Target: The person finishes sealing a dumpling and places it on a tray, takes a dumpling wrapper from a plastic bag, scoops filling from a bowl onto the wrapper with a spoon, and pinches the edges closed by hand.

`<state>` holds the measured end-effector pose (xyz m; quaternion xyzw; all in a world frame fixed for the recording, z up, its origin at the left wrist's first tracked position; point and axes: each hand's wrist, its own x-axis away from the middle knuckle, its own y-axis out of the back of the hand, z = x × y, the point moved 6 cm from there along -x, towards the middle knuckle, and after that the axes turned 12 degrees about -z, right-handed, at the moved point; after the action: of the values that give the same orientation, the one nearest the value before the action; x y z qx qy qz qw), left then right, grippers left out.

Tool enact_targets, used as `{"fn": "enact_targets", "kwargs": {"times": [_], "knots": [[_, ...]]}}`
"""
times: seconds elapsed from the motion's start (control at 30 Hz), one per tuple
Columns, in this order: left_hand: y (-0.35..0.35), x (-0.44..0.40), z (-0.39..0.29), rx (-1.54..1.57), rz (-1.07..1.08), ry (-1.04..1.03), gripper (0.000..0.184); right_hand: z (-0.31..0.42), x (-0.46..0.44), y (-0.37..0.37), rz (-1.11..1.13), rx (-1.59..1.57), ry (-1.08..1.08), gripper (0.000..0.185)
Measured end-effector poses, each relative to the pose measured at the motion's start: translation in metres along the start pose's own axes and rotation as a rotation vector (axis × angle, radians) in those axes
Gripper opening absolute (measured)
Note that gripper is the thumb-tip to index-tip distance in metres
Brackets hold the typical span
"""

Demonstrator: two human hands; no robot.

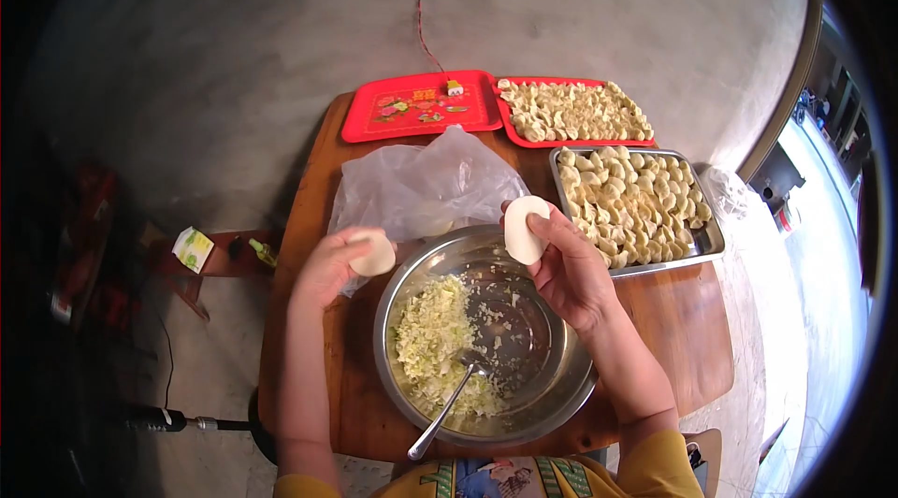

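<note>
With the bowl as the clock's centre and twelve towards the wall, the left hand [332, 264] is at ten, its forearm nearly upright in view; its fingers close on a thin, round, pale dough wrapper [377, 255]; the right hand [572, 264] is between one and two, forearm slanting in from lower right, thumb across the face of an oval, cream-white dough wrapper [524, 234], fingers behind it.

The wide, shiny steel bowl [384, 339] holds finely chopped, pale green-white filling [432, 334], heaped from ten round to six; a metal spoon [447, 411] stands in it, handle over the rim at seven; a clear plastic bag [426, 182] lies at eleven; a silver metal tray [716, 241] of dumplings [631, 203] is between one and two; a red tray [510, 130] at one holds more; a floral red tray [374, 124] carries a white plug [455, 88] before twelve.
</note>
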<state>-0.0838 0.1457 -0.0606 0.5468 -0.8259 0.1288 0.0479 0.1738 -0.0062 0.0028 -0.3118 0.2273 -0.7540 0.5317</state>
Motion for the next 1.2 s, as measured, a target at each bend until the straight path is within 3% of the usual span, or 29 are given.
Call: {"fn": "enact_targets", "kwargs": {"times": [0.1, 0.27, 0.3, 0.37, 0.4, 0.5, 0.53, 0.6, 0.63, 0.7, 0.73, 0.8, 0.83, 0.9, 0.93, 1.0, 1.1, 1.2], "knots": [[0.007, -0.013, 0.036, -0.13, 0.004, 0.135, 0.04, 0.001, 0.002, -0.005, -0.022, 0.005, 0.01, 0.03], [-0.006, -0.052, 0.043, -0.289, -0.167, -0.285, 0.063, 0.002, 0.004, -0.007, -0.02, 0.006, 0.02, 0.03], [-0.016, -0.054, 0.036, -0.231, -0.17, -0.253, 0.068, 0.002, 0.004, -0.008, -0.017, 0.005, 0.018, 0.029], [-0.026, -0.076, 0.038, -0.109, -0.153, -0.301, 0.069, 0.001, 0.004, -0.008, -0.015, 0.007, 0.02, 0.029], [-0.025, -0.095, 0.048, -0.126, -0.193, -0.39, 0.062, 0.001, 0.004, -0.008, -0.012, 0.008, 0.021, 0.029], [-0.055, -0.103, 0.04, -0.117, -0.045, -0.482, 0.042, 0.0, 0.003, -0.007, -0.004, 0.019, 0.018, 0.029], [-0.055, -0.109, 0.038, -0.116, -0.041, -0.486, 0.042, 0.001, 0.003, -0.007, -0.004, 0.019, 0.023, 0.029], [-0.063, -0.117, 0.037, -0.484, 0.016, -0.469, 0.048, 0.001, 0.004, -0.005, -0.023, 0.019, 0.009, 0.03], [-0.065, -0.116, 0.032, -0.485, 0.018, -0.469, 0.048, 0.001, 0.004, -0.005, -0.024, 0.018, 0.01, 0.03], [-0.057, -0.117, 0.038, -0.716, -0.085, -0.228, 0.043, 0.002, 0.006, -0.008, 0.0, 0.007, 0.015, 0.03], [-0.056, -0.121, 0.045, -0.719, -0.085, -0.231, 0.043, 0.003, 0.006, -0.008, 0.001, 0.004, 0.017, 0.03], [-0.051, -0.112, 0.033, -0.09, -0.206, -0.609, 0.033, 0.003, 0.006, -0.008, -0.001, 0.01, 0.022, 0.03], [-0.049, -0.109, 0.035, 0.059, -0.105, -0.5, 0.036, 0.003, 0.007, -0.008, -0.001, 0.006, 0.023, 0.03], [-0.019, -0.101, 0.045, -0.09, -0.271, -0.295, 0.039, 0.004, 0.007, -0.009, 0.008, 0.002, 0.027, 0.03], [-0.03, -0.088, 0.031, 0.394, 0.015, -0.382, 0.033, 0.005, 0.007, -0.009, 0.01, -0.002, 0.028, 0.03], [-0.044, -0.046, 0.014, 0.797, 0.143, -0.074, 0.031, 0.005, 0.008, -0.009, 0.029, -0.007, 0.035, 0.03], [-0.023, -0.039, 0.035, 0.568, -0.09, -0.025, 0.045, 0.006, 0.01, -0.012, 0.043, -0.013, 0.043, 0.027], [-0.003, -0.025, 0.065, 0.172, -0.251, 0.193, 0.041, 0.004, 0.009, -0.01, 0.044, -0.013, 0.05, 0.028]]}}
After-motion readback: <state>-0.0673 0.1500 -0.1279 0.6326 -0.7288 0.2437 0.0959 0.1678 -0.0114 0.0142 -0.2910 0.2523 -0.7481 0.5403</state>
